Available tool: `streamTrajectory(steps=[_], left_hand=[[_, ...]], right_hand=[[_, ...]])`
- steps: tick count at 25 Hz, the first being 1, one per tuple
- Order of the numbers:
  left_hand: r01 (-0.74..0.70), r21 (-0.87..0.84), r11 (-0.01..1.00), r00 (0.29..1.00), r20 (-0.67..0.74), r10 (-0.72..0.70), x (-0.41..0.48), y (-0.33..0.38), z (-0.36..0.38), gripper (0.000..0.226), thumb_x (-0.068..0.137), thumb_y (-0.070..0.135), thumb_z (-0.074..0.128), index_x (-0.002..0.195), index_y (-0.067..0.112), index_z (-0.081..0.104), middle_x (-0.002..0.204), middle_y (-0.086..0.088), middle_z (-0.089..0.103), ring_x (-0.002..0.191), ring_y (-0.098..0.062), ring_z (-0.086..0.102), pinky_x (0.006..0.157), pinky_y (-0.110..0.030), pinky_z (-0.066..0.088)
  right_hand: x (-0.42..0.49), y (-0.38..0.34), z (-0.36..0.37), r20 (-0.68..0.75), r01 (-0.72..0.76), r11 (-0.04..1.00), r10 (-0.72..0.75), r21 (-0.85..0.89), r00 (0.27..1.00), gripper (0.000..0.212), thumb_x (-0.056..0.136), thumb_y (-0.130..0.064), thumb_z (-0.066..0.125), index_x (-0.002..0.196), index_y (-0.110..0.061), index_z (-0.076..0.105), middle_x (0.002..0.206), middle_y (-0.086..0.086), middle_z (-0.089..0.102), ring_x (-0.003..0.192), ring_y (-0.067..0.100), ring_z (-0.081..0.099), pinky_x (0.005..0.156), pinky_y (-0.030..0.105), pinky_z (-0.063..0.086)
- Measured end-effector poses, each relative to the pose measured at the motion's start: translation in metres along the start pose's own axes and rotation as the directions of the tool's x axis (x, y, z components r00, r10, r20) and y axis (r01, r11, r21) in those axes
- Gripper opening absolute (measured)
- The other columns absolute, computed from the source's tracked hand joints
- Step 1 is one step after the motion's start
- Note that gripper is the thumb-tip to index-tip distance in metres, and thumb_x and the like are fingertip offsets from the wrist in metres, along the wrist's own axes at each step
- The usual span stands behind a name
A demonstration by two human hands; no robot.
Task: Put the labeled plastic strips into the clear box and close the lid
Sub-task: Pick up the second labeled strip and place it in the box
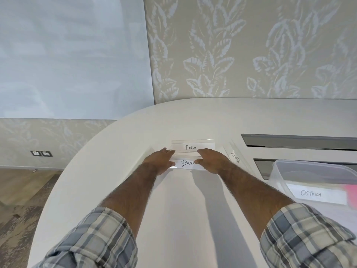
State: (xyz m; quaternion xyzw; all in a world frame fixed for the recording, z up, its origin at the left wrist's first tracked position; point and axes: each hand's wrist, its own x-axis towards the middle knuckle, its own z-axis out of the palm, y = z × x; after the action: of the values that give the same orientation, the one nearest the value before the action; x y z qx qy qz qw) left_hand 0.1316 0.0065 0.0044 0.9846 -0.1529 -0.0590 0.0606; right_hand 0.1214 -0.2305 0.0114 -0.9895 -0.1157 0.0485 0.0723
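Two clear plastic strips lie side by side on the white table [135, 190]: one labeled PENGUIN [193, 147] farther away, one labeled BEAR [186, 163] nearer. My left hand [161, 161] and my right hand [211, 160] both rest on them, thumbs on the BEAR strip and fingertips touching the PENGUIN strip's near edge. A third strip, ZEBRA [235, 157], lies angled to the right of my right hand. The clear box [278, 172] stands open at the right, with an OSTRICH strip [316, 194] inside. No lid can be made out.
Two dark recessed slots [299, 141] are set in the tabletop behind the box. Something pink [350, 194] shows inside the box at the frame's right edge. The table's rounded edge curves down the left side, with wooden floor beyond. A patterned wall stands behind.
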Motion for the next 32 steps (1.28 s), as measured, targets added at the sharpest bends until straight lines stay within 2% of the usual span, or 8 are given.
streamTrajectory(steps=[2,6,11,14,21,27,32], left_hand=[[0.005,-0.005,1.000,1.000,-0.008,-0.005,0.001,-0.002,0.002,0.060,0.100,0.041,0.051,0.155,0.029,0.030,0.156,0.004,0.039,0.143,-0.022,0.037,0.111,-0.040,0.037],[0.032,-0.036,0.999,0.999,-0.003,-0.032,0.001,-0.001,0.004,0.051,0.092,0.042,0.063,0.139,0.029,0.050,0.142,0.007,0.053,0.129,-0.019,0.051,0.103,-0.039,0.043],[0.044,-0.033,0.998,0.999,0.014,-0.044,-0.008,0.014,-0.003,0.047,0.082,0.040,0.072,0.126,0.028,0.060,0.128,0.005,0.062,0.115,-0.022,0.059,0.092,-0.036,0.049],[0.039,0.004,0.999,0.999,0.004,-0.039,-0.017,0.026,-0.010,0.046,0.081,0.041,0.074,0.124,0.028,0.062,0.124,0.004,0.063,0.111,-0.023,0.060,0.083,-0.033,0.046],[0.012,0.081,0.997,0.998,-0.056,-0.008,-0.048,0.069,-0.053,0.047,0.084,0.041,0.073,0.127,0.026,0.061,0.127,0.002,0.062,0.115,-0.024,0.060,0.084,-0.034,0.046],[0.003,0.111,0.994,0.992,-0.125,0.011,-0.072,0.130,-0.093,0.047,0.085,0.040,0.073,0.127,0.025,0.061,0.126,0.000,0.062,0.115,-0.025,0.059,0.079,-0.032,0.042],[-0.023,0.067,0.998,0.988,-0.153,0.033,-0.082,0.203,-0.103,0.046,0.084,0.039,0.074,0.126,0.024,0.062,0.124,0.000,0.063,0.110,-0.025,0.060,0.076,-0.031,0.040]], right_hand=[[0.005,0.001,0.004,0.020,-0.008,1.000,0.008,0.000,1.000,0.048,0.097,-0.040,0.050,0.138,-0.014,0.047,0.140,0.007,0.053,0.129,0.028,0.049,0.103,0.045,0.043],[0.005,0.005,0.010,0.003,-0.023,0.999,0.023,0.032,1.000,0.046,0.090,-0.028,0.061,0.134,-0.018,0.053,0.136,0.005,0.057,0.123,0.027,0.055,0.099,0.042,0.047],[-0.008,0.011,0.009,-0.005,-0.015,1.000,0.015,0.023,1.000,0.043,0.085,-0.028,0.068,0.126,-0.019,0.059,0.130,0.002,0.061,0.119,0.025,0.057,0.096,0.040,0.048],[-0.020,0.014,0.003,-0.018,-0.006,1.000,0.006,0.015,1.000,0.042,0.084,-0.028,0.068,0.124,-0.020,0.060,0.129,0.001,0.061,0.118,0.024,0.057,0.095,0.039,0.048],[-0.059,0.025,-0.040,-0.072,0.003,1.000,-0.004,-0.015,0.997,0.044,0.085,-0.027,0.068,0.127,-0.020,0.059,0.131,0.002,0.060,0.120,0.024,0.056,0.094,0.034,0.046],[-0.105,0.050,-0.094,-0.139,0.015,0.997,-0.026,-0.078,0.990,0.045,0.085,-0.030,0.069,0.128,-0.021,0.058,0.131,0.001,0.060,0.120,0.024,0.056,0.095,0.036,0.046],[-0.157,0.100,-0.130,-0.169,-0.004,0.997,-0.009,-0.077,0.986,0.040,0.083,-0.028,0.071,0.122,-0.021,0.061,0.126,0.001,0.062,0.115,0.023,0.058,0.092,0.035,0.046]])
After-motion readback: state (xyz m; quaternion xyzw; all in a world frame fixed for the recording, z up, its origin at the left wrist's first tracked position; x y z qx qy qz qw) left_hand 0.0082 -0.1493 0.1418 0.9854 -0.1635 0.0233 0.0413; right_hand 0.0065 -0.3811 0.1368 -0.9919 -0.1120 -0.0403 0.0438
